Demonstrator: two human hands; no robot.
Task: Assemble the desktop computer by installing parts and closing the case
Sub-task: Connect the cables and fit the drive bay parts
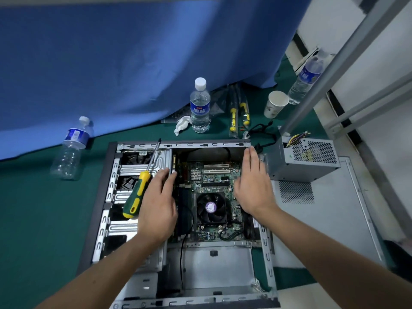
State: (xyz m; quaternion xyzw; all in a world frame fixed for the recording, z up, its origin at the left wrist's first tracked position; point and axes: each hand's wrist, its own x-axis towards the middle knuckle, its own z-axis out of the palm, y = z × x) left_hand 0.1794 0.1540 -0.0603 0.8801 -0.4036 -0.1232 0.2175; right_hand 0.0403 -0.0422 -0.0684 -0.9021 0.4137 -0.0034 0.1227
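Note:
The open desktop case lies flat on the green table, its motherboard and black CPU fan showing. My left hand rests flat over the board's left edge beside the drive cage, fingers apart, holding nothing. My right hand lies flat along the board's right edge, fingertips at the case's far right corner, also empty. A green and yellow screwdriver lies on the drive cage, just left of my left hand. The grey power supply sits outside the case at the right, on the side panel.
Water bottles stand at the back middle and back right; an empty one lies at the left. A paper cup, packaged yellow tools, a crumpled tissue and a blue cloth are behind the case. A metal frame rises at right.

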